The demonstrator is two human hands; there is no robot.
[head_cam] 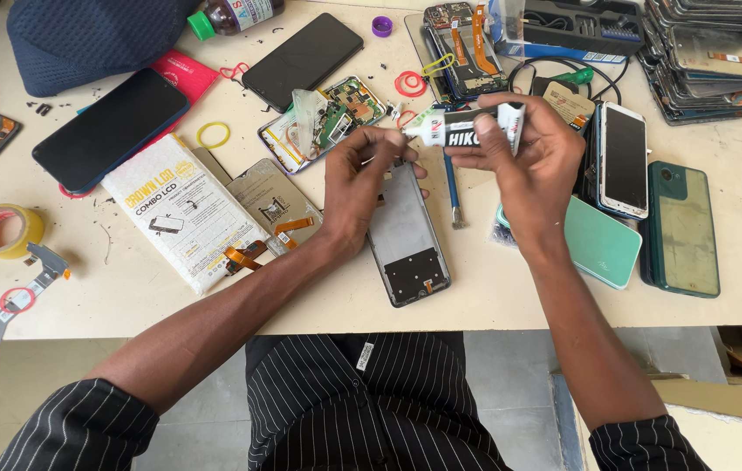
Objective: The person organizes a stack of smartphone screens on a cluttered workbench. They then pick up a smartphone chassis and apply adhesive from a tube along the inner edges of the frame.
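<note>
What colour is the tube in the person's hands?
The tube is white with a black band, held by the right hand; the head view shows it.

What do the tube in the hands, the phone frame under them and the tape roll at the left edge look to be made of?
The tube, held in the right hand with the left hand at its nozzle, looks like soft glossy plastic or laminate; it shows a sheen. The phone frame seems to be matte grey metal or plastic with a dark panel. The tape roll looks like yellowish glossy film, probably on a cardboard core.

white-black glue tube (467, 128), held level, above phone frame (406, 235)
</note>
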